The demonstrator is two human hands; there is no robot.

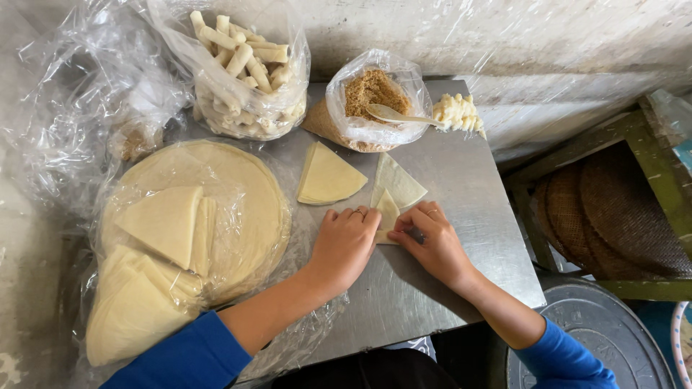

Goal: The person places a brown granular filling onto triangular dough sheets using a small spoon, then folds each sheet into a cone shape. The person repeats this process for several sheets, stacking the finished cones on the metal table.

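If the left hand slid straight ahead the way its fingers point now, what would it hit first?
The left hand points up and slightly right. It already touches the folded wrapper; beyond that it would likely meet the triangular wrapper stack, then the bag of brown filling.

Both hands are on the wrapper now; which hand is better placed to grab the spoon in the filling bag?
Right, probably. The right hand lies below the spoon, whose handle points right. The left hand sits further left, pressing the folded wrapper.
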